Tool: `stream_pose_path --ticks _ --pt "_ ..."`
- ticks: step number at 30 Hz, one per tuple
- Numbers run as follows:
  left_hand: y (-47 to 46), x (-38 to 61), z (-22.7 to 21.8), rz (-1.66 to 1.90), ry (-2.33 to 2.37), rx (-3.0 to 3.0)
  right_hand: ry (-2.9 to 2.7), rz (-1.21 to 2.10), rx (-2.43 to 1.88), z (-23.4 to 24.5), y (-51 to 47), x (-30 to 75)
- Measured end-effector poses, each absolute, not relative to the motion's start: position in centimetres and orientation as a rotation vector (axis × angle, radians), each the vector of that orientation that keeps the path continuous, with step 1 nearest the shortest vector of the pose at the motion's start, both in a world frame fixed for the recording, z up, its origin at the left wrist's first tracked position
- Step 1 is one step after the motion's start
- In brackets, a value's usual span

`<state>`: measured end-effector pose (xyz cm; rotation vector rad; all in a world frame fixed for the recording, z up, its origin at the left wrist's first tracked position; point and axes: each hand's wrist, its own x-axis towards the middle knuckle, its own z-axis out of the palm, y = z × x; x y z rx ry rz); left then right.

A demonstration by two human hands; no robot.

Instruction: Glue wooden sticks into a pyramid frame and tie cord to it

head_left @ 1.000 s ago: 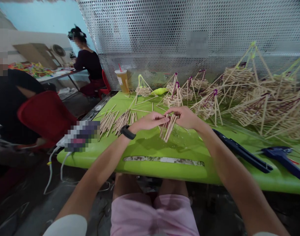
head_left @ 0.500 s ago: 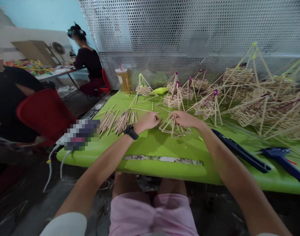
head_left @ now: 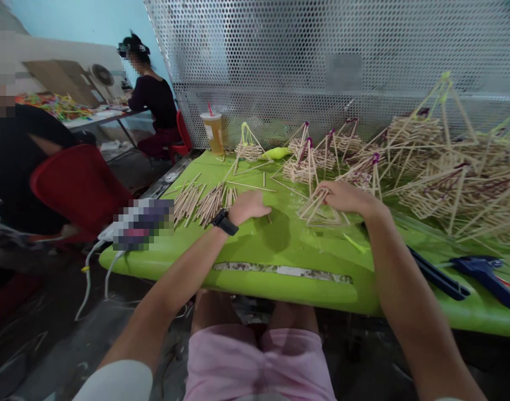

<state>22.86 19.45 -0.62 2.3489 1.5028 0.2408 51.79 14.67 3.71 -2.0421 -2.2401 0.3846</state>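
My right hand grips the top of a small pyramid-shaped frame of thin wooden sticks, whose base is blurred just above the green table. My left hand, with a dark watch on the wrist, is curled low over the table, left of the frame. A short end of a wooden stick shows below its thumb; the fingers hide the rest. Beside that hand lie bundles of loose wooden sticks.
Stacked stick frames with purple and yellow ties crowd the right. A cup of drink stands at the back by yellow-green yarn. A blue glue gun and a long black tool lie right. Two people sit left.
My right hand has moved right with the stick frame, away from my left hand. My left hand stays near the loose sticks. The view has shifted slightly.
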Motion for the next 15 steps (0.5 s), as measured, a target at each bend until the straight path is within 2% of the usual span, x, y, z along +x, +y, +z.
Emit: stream_pose_path --ticks 2,5,10,15 --pt "19.8 22.7 -0.8 0.275 1.481 2.311 -2.269 0.568 -1.88 3.5 14.5 50.3" --pt "20.4 22.3 -1.3 0.342 1.381 2.258 -2.373 0.674 -1.78 2.2 15.0 47.7" --pt "20.8 22.0 -1.3 0.312 1.342 2.229 -2.296 0.669 -1.88 0.5 16.0 46.6" --pt "20.4 22.1 0.0 0.183 1.462 2.23 -2.271 0.638 -1.936 1.2 15.5 48.2"
